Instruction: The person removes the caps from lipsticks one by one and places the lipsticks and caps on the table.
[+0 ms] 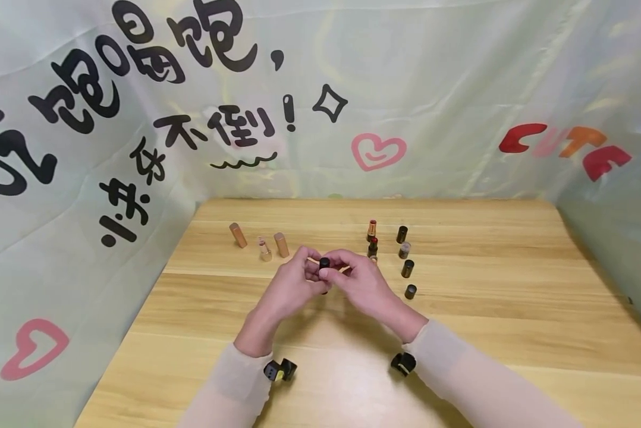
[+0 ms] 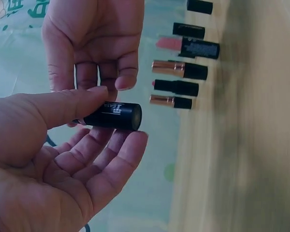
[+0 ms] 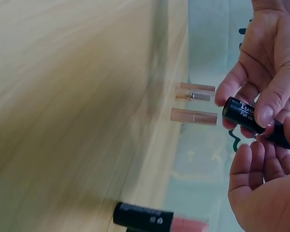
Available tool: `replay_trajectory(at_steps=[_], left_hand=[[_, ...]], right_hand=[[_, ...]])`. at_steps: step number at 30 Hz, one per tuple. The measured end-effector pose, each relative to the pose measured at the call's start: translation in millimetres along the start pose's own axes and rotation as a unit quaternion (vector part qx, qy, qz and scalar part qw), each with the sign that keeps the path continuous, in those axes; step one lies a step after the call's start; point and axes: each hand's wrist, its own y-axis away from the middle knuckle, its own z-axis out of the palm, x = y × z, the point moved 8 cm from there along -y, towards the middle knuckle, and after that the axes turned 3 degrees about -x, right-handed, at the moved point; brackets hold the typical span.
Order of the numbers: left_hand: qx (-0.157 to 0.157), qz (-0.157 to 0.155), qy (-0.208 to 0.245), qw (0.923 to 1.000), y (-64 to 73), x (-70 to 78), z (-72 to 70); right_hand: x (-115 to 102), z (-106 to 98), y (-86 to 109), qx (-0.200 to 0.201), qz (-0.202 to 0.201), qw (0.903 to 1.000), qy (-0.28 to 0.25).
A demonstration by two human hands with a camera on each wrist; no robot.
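Note:
Both hands meet over the middle of the table on one black lipstick [image 1: 324, 263]. My left hand [image 1: 294, 282] pinches its printed base [image 2: 117, 115] between thumb and fingers. White lettering shows on the base [image 3: 241, 114] in the right wrist view. The other end, a black cap [image 3: 280, 135], is held by my right hand [image 1: 360, 279], its thumb and fingers around it. The cap and base are in line with each other; fingers partly hide where they meet. In the left wrist view, my right hand [image 2: 94, 43] is just beyond the lipstick.
Uncapped lipsticks [image 1: 373, 245] stand in a line right of centre, partly behind my right hand. Beside them is a row of several short pieces, mostly black caps [image 1: 408, 268]. At left stand rose-gold tubes [image 1: 238, 235] and a pale lipstick [image 1: 265, 248]. A printed cloth [image 1: 433, 89] encloses the wooden table [image 1: 486, 285].

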Motion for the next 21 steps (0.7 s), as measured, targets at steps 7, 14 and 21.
replay_trajectory(at_steps=[7,14,21], left_hand=[[-0.023,0.007,0.011,0.9997,-3.0,4.1,16.6],[-0.034,0.028,-0.017,0.9989,-2.5,14.1,31.1],[-0.040,0.052,-0.048,0.9967,-1.9,24.7,43.7]], right_hand=[[7.9,-17.0,11.4,0.013,0.022,0.9997,0.005],[14.2,-28.9,23.0,0.013,0.029,0.9993,-0.021],[18.0,-41.2,33.8,0.027,0.038,0.9986,-0.023]])
